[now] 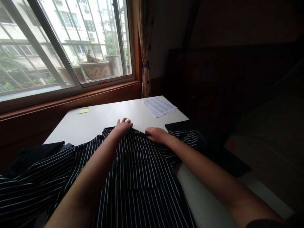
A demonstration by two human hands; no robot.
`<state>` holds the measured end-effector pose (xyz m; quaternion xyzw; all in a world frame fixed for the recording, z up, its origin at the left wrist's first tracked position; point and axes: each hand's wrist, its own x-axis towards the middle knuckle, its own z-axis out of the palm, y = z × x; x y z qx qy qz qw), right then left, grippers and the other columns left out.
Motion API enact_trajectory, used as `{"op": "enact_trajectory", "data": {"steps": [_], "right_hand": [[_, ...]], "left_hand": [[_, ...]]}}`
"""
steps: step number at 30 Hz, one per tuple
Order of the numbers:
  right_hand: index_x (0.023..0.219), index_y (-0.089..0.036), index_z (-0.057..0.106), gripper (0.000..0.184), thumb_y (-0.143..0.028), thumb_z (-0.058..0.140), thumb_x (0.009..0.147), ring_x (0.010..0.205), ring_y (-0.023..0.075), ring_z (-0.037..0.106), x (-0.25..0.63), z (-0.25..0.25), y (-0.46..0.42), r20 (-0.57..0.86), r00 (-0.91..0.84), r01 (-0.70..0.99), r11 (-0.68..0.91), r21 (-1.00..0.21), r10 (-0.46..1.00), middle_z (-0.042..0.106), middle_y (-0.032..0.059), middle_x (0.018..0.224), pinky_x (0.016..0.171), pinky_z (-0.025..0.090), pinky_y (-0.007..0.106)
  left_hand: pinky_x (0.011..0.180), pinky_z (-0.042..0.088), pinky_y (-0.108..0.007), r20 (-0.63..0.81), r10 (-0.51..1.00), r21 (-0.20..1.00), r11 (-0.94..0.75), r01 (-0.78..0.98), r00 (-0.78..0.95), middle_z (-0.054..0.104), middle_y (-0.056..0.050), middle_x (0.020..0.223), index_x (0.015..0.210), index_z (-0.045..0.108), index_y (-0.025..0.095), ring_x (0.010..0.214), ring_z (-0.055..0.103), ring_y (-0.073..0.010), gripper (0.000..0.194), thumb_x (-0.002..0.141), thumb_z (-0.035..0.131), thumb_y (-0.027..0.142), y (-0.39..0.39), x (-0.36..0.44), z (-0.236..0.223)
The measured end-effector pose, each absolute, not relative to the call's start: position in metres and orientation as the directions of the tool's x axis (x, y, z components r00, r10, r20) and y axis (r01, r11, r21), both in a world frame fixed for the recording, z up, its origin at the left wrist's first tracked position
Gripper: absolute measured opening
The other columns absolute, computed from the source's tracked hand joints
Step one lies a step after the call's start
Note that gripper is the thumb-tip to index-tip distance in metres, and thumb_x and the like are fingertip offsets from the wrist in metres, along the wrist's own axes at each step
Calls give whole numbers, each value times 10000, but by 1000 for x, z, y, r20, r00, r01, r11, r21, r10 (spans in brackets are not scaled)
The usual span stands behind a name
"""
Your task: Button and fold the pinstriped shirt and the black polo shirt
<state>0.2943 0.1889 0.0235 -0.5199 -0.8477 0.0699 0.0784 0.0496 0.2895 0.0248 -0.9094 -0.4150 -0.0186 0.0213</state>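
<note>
A black shirt with white stripes (140, 171) lies spread out, its collar toward the far side and a chest pocket (142, 156) facing up. My left hand (123, 127) rests at the collar, palm down, fingers apart and reaching past the collar's edge. To its right, my right hand (157, 135) has its fingers closed on the shirt's shoulder edge. One striped sleeve (45, 172) stretches to the left, and the other sleeve (187, 137) lies beyond my right wrist. My forearms cover parts of the shirt.
The shirt lies on a white table (102, 114). Paper sheets (160, 106) lie at its far right corner, a yellow note pad (83, 110) at the far left. Dark cloth (35, 155) sits under the left sleeve. A window (71, 41) and a tied curtain (145, 63) stand behind.
</note>
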Motion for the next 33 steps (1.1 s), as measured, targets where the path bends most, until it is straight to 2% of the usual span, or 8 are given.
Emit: {"op": "enact_trajectory", "data": {"steps": [6,12,17,19,22,26,29,33], "right_hand": [[1141,-262,606,192,-353,556,980,922,218,654,305,10,157,84,-354,932,359,-53,931,683,50,1121,726,410,281],[1142,-217,618,282,-441,525,998,945,241,586,313,9,142,248,-392,920,380,94,886,645,89,1049,733,399,313],[1073,-199,653,212,-185,450,1015,981,246,527,315,14,132,303,-557,831,514,215,773,635,102,1064,837,387,362],[1000,-188,662,209,-124,464,988,963,235,532,314,12,128,239,-604,797,568,206,760,637,100,1042,819,394,352],[1003,-188,662,168,-125,514,955,898,204,568,315,7,121,161,-629,777,619,115,761,642,78,1030,765,414,316],[1110,-227,660,200,-203,514,975,875,175,614,327,9,114,192,-584,797,602,-51,789,663,42,1044,754,436,282],[1155,-243,660,216,-251,544,973,950,192,623,347,13,113,235,-512,827,548,-125,826,679,46,1060,803,453,294],[1141,-268,687,268,-390,672,903,1083,265,581,382,13,120,212,-368,912,396,-106,905,689,65,1133,878,444,385]], "left_hand": [[902,453,-517,117,809,-66,-573,817,576,579,-170,1160,1054,634,206,1143,474,-353,273,962,379,173,290,36,23],[830,470,-469,173,869,-69,-458,886,463,560,-160,1143,1077,625,208,1091,474,-343,260,968,390,212,286,35,11],[834,473,-486,200,889,-64,-408,911,413,553,-146,1193,1113,641,243,1118,460,-349,287,945,414,194,284,44,9],[831,478,-493,218,892,-64,-392,918,396,555,-147,1195,1147,637,244,1126,460,-355,313,943,407,184,283,48,8],[798,496,-467,246,891,-58,-379,924,381,554,-146,1193,1199,622,240,1099,485,-343,345,954,385,184,282,51,2],[734,515,-415,292,883,-41,-373,927,368,513,-148,1286,1324,557,248,1048,520,-308,401,975,366,197,279,51,-6],[779,513,-466,347,862,-44,-379,924,370,462,-154,1377,1335,554,250,1126,482,-346,397,971,401,211,277,50,-8],[872,478,-536,416,791,-62,-468,882,449,476,-148,1381,1236,618,241,1180,442,-368,327,956,454,203,273,51,-4]]}}
